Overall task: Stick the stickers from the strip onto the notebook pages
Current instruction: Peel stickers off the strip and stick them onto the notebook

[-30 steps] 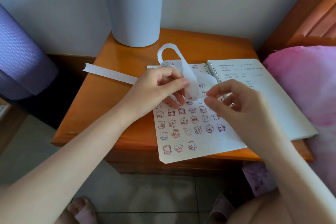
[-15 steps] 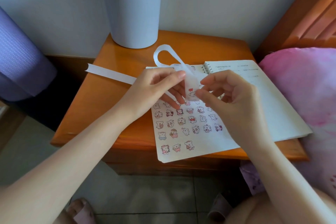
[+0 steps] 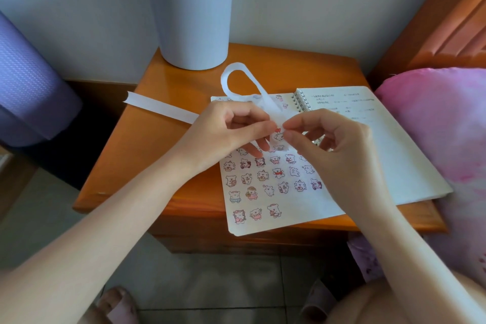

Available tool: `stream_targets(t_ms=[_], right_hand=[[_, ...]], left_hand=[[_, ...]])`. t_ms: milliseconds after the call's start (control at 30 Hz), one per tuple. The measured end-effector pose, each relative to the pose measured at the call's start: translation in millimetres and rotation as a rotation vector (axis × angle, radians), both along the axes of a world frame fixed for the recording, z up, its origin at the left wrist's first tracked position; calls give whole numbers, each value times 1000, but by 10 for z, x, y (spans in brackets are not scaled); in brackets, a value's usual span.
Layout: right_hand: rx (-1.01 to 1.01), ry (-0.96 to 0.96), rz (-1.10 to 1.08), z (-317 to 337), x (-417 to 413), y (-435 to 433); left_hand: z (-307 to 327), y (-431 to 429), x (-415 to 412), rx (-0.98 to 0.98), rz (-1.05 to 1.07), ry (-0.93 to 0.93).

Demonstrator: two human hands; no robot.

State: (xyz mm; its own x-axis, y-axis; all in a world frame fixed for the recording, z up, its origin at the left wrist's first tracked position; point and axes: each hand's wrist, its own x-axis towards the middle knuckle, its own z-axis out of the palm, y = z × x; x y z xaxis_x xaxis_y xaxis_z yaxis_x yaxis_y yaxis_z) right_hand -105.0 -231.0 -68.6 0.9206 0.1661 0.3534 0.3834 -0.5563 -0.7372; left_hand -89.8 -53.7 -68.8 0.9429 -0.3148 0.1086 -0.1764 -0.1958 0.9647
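Observation:
An open spiral notebook [image 3: 405, 166] lies on the orange wooden nightstand [image 3: 147, 160]. Its left page [image 3: 284, 218] carries several rows of small cartoon stickers. A long white sticker strip [image 3: 236, 73] loops above the page and trails left over the nightstand. My left hand [image 3: 226, 134] pinches the strip's free end just above the page. My right hand [image 3: 331, 150] meets it from the right, thumb and forefinger pinching at a small sticker [image 3: 278, 136] on that strip end.
A pale grey bucket [image 3: 192, 13] stands at the nightstand's back. A pink pillow [image 3: 436, 123] presses against the notebook's right edge, with a wooden headboard [image 3: 447, 23] behind it. A purple roll [image 3: 29, 81] sits to the left. Slippered feet [image 3: 115, 305] rest on the tiled floor.
My right hand has moved left to the strip end held by my left hand, and its fingertips now pinch at a sticker there. The strip end has turned its sticker side into view.

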Motion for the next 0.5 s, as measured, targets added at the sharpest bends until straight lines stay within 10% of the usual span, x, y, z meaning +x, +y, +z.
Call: stream_targets(t_ms=[500], right_hand=[[-75,-21,10,23,-16,22]], left_hand=[[-14,-2,8,-23,-1,32]])
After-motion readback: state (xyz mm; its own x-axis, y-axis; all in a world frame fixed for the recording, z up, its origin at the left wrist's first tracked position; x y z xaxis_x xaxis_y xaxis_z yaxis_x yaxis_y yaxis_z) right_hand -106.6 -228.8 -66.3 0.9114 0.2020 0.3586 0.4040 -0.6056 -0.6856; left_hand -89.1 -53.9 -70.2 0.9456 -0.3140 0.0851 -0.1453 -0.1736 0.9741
